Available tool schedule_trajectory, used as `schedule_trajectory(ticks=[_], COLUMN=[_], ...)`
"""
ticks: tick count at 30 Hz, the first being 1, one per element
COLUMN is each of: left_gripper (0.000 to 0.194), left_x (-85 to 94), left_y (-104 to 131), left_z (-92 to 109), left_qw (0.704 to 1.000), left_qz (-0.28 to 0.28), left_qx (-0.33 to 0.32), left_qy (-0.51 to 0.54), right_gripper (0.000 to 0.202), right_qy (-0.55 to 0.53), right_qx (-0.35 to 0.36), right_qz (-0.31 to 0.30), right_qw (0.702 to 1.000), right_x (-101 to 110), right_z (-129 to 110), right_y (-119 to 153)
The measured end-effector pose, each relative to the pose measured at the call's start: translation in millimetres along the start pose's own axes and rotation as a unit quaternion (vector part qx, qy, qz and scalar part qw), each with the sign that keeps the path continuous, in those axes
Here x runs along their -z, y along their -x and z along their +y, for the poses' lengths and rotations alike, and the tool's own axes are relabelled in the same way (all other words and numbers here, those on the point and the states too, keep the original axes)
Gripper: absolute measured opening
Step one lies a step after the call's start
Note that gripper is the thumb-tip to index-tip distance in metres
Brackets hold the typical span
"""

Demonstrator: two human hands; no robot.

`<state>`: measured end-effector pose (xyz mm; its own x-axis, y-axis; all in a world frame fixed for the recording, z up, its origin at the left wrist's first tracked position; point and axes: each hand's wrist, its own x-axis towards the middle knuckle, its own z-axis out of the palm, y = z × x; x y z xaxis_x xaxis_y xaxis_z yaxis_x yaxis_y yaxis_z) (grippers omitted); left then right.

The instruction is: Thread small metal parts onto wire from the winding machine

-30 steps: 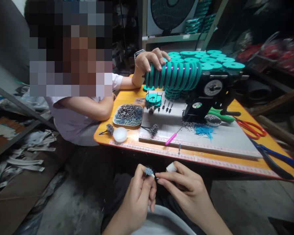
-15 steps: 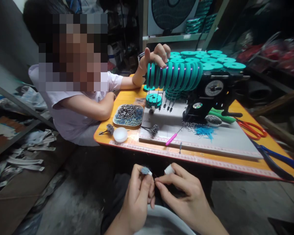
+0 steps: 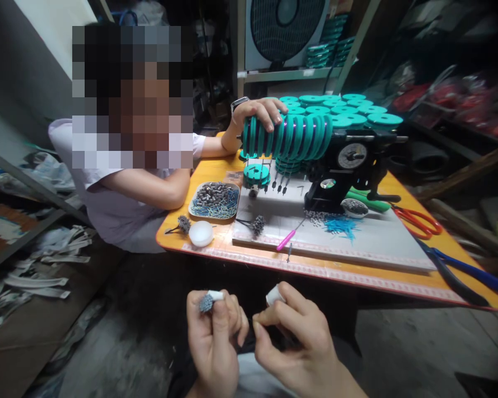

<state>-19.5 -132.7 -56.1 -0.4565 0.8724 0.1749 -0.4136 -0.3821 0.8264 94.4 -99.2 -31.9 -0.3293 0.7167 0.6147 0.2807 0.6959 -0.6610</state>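
Bundle (image 3: 206, 303) in curled left hand (image 3: 214, 345)

Small, knobbly blue-grey cluster (image 3: 206, 303), white piece (image 3: 216, 296) just beside it, between left hand's (image 3: 216, 337) thumb and forefinger

No text can be read, even on the dial (image 3: 352, 156)

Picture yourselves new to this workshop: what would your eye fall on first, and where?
Likely the row of green discs on the black machine, on the yellow table, with another person's hand resting on it. Next, in front of the table, the left hand holds a grey-blue cluster, the right hand beside it.
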Motion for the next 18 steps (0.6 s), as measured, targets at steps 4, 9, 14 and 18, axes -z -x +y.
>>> schedule_trajectory(ticks=[4,9,14,18], left_gripper=[0.016,0.014,0.014,0.018], left_x=[-3.4,-3.0,1.4,13.0], left_y=[-2.9,-7.3,-5.6,1.0], left_z=[6.9,12.1,11.7,13.0], left_qw=[0.998,0.994,0.992,0.984], left_qz=[-0.035,-0.06,-0.065,-0.015], left_qx=[-0.017,-0.041,-0.044,-0.039], left_qy=[-0.049,-0.081,-0.101,-0.175], right_gripper=[0.013,0.029,0.016,0.021], right_qy=[-0.044,-0.042,-0.037,-0.016], right_qx=[-0.056,-0.071,-0.041,-0.006], right_qz=[-0.058,-0.107,-0.132,-0.147], right_qw=[0.996,0.991,0.99,0.989], right_x=[7.5,16.8,18.5,14.1], right_z=[2.2,3.3,-3.5,-7.2], right_y=[-1.1,1.2,-3.1,-8.5])
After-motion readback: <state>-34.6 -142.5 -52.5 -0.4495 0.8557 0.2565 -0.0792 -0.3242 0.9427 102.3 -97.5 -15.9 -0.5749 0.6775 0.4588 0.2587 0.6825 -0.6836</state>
